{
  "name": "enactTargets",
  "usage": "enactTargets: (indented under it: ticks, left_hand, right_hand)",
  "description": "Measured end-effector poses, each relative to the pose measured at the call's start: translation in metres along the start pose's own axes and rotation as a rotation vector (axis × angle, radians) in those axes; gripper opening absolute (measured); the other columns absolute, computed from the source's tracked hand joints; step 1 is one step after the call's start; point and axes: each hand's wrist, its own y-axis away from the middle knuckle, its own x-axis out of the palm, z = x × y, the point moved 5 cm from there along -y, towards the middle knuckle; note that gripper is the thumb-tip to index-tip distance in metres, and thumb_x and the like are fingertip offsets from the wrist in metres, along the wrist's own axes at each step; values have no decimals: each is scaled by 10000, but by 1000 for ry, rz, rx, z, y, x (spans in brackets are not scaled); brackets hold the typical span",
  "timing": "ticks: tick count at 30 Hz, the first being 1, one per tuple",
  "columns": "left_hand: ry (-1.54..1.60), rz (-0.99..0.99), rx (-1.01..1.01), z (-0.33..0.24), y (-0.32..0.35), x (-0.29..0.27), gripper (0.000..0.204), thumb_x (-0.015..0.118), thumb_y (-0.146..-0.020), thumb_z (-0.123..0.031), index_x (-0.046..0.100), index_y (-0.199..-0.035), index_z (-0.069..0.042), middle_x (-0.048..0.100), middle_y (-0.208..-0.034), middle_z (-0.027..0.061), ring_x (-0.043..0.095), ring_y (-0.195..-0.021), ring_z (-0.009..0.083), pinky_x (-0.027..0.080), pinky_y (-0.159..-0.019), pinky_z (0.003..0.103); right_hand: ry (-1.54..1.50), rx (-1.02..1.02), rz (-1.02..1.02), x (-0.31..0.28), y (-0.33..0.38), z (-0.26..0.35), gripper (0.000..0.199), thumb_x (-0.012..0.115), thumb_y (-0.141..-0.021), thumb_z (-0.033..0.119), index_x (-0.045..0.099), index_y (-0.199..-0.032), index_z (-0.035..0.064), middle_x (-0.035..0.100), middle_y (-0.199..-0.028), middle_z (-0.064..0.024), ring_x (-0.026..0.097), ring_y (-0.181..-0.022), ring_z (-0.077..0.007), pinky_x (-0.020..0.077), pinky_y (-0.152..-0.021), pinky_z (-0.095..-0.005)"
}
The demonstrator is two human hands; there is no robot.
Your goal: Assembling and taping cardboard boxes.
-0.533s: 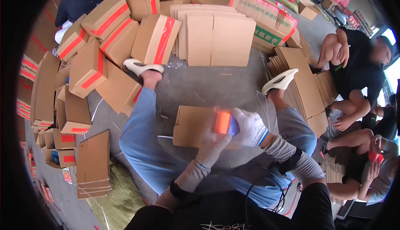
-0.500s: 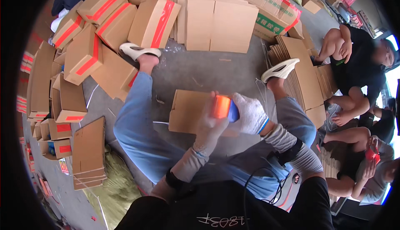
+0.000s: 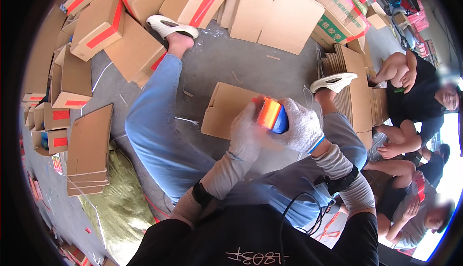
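Both of my hands wear pale knitted gloves and meet over my lap around a small, rounded orange-and-blue object (image 3: 270, 115). Its exact kind is hard to make out. My right hand (image 3: 305, 127) is closed around the blue end. On the orange side, my left hand (image 3: 244, 138) is closed against the object, blurred, with its fingertips partly hidden. Beyond the hands, a flat brown cardboard piece (image 3: 224, 107) lies on the floor between my legs.
Closed cartons with red tape (image 3: 99, 22) pile up at the far left. Folded cardboard sheets (image 3: 275, 15) stand ahead, beside a printed carton (image 3: 333, 13). More folded cardboard (image 3: 354, 82) is stacked at right, near seated people. A green woven sack (image 3: 118, 203) lies at lower left.
The view has shifted, so the far cartons sit higher in the picture. The orange-and-blue object has tilted and turned in my hands, showing more of its orange-red side.
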Motion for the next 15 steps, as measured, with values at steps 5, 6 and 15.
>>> enactTargets:
  ticks: [5, 6, 15]
  left_hand:
    - [98, -206, 326, -96, -24, -33, 427, 623, -1024, -274, 588, -1242, 92, 640, -1226, 219, 648, -1159, 326, 536, -1026, 446]
    - [52, -213, 355, -128, -30, -66, 464, 628, -1020, -277, 548, -1276, 102, 638, -1222, 224, 649, -1157, 330, 531, -1039, 451]
    - [-309, -501, 257, -25, -133, -289, 329, 539, -1029, -234, 569, -1310, -65, 632, -1361, 57, 658, -976, 165, 553, -735, 321]
  right_hand:
    - [57, -18, 144, 1, -3, -14, 732, 831, -754, 393, 516, -1328, 66, 681, -1067, -235, 689, -967, -421, 564, -825, -461]
    - [85, -15, 191, 1, -3, -21, 717, 830, -753, 384, 522, -1314, 61, 682, -1059, -233, 690, -961, -417, 565, -820, -461]
    - [158, -35, 170, 8, -24, 1, 623, 812, -739, 432, 614, -1196, 58, 708, -934, -178, 709, -859, -369, 570, -736, -444]
